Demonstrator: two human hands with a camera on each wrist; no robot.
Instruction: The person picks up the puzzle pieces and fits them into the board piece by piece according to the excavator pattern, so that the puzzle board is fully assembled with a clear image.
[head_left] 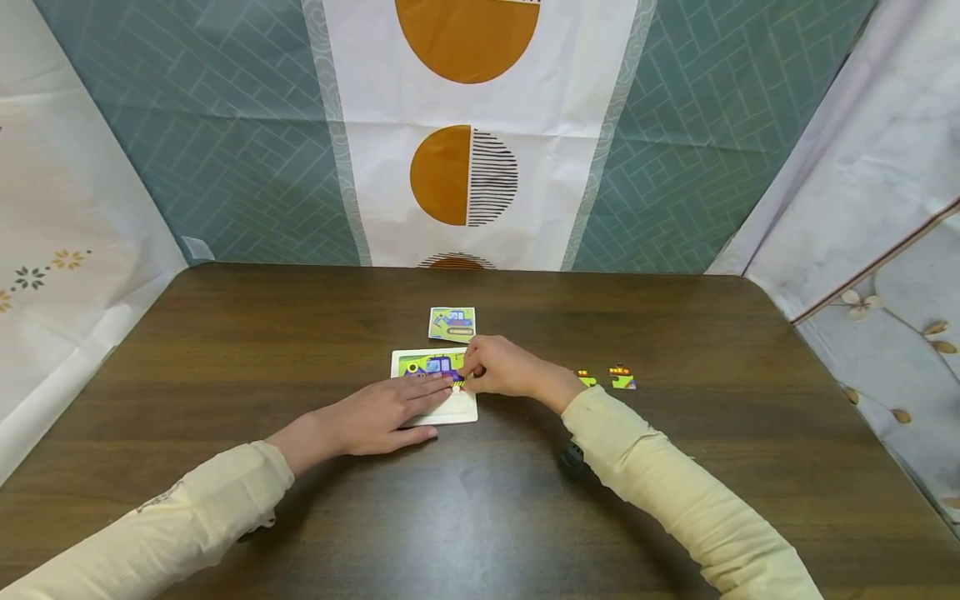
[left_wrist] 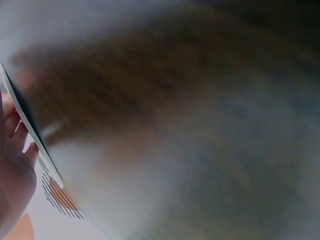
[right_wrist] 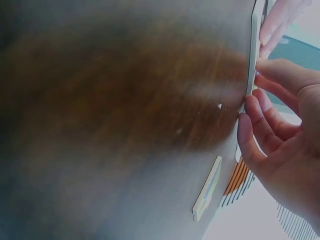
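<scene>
A jigsaw puzzle board point(head_left: 453, 410) with a white frame lies on the table, its picture of a purple vehicle on green partly filled in. My left hand point(head_left: 386, 414) rests flat across the board's lower left, fingers straight and thumb at the near edge. At the board's right side, my right hand point(head_left: 504, 367) pinches a puzzle piece point(head_left: 461, 386) between curled thumb and forefinger, mostly hidden by the fingertips. In the right wrist view, the right hand's other fingers point(right_wrist: 246, 131) lie by the board's edge point(right_wrist: 252, 55).
Right of the board lie loose puzzle pieces, one point(head_left: 622, 377) in full sight and another point(head_left: 586, 379) partly behind the right wrist. A small picture card point(head_left: 452, 323) of a digger sits just beyond the board. Patterned cloth point(head_left: 262, 133) hangs behind the brown table point(head_left: 315, 321).
</scene>
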